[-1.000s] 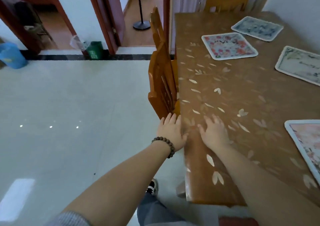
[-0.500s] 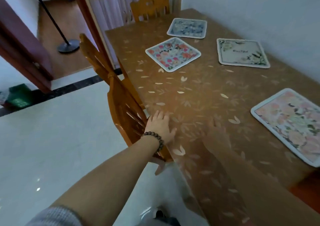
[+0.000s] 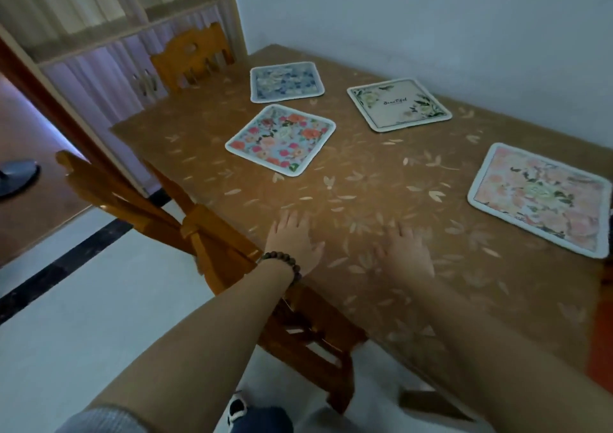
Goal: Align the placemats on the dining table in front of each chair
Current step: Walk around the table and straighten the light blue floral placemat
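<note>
Several placemats lie on the brown leaf-patterned dining table (image 3: 381,173). A red-flowered mat (image 3: 280,139) sits skewed left of centre, a blue mat (image 3: 286,81) lies at the far end, a cream mat with lettering (image 3: 398,104) is near the wall, and a pink mat (image 3: 540,198) lies at the right. My left hand (image 3: 292,240), with a bead bracelet at the wrist, rests flat near the table's left edge. Flat on the table beside it is my right hand (image 3: 408,253). Both hands hold nothing, fingers spread, well short of every mat.
Two wooden chairs (image 3: 212,240) are pushed against the table's left side, and another chair (image 3: 190,56) stands at the far end. A wall runs along the table's right side. A curtained cabinet (image 3: 109,34) and a fan base (image 3: 16,175) stand at the left.
The view has swung right and further over the table, bringing all the mats into sight. Both hands have stayed flat on the table near its left edge.
</note>
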The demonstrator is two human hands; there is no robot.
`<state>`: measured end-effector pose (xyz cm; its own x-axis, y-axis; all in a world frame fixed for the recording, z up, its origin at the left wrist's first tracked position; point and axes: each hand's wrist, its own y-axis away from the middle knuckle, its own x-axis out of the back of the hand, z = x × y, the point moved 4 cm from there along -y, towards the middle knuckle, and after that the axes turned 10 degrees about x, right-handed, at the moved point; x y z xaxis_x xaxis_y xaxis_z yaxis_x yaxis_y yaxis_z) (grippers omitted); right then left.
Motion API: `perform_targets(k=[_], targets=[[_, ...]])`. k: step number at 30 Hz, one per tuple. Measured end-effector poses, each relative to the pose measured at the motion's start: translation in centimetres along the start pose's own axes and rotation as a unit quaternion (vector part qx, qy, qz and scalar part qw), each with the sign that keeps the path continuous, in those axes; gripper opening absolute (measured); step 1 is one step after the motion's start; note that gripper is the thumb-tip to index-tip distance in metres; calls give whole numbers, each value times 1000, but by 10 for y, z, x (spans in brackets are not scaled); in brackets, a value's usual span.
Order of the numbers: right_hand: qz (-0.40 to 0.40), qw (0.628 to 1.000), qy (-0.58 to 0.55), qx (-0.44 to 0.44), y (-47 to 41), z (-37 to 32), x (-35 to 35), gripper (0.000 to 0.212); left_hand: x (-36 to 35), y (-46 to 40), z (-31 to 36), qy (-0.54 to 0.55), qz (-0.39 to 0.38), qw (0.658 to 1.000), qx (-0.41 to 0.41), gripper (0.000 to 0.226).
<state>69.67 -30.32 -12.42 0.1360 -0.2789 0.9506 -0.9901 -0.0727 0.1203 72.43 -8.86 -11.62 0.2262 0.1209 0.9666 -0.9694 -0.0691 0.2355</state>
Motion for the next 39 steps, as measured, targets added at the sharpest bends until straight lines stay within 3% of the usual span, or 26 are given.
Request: perform_targets(k=[7, 11, 23, 31, 39], targets=[[25, 997, -12, -73, -20, -96, -11, 50, 46, -58, -101, -23, -2, 998, -63, 77], [49, 994, -12, -100, -28, -128, -5, 52, 62, -83, -124, -30, -12, 995, -97, 78], [64, 981, -22, -184, -30, -101, -2, 51, 40, -122, -60, -11, -31, 976, -215, 76], [79, 977, -49, -192, -71, -63, -1, 48, 38, -161, -14, -42, -17, 973, -227, 76], [56, 983, -63, -164, -138, -76, -15, 53, 41, -213, -37, -71, -20, 976, -204, 76]])
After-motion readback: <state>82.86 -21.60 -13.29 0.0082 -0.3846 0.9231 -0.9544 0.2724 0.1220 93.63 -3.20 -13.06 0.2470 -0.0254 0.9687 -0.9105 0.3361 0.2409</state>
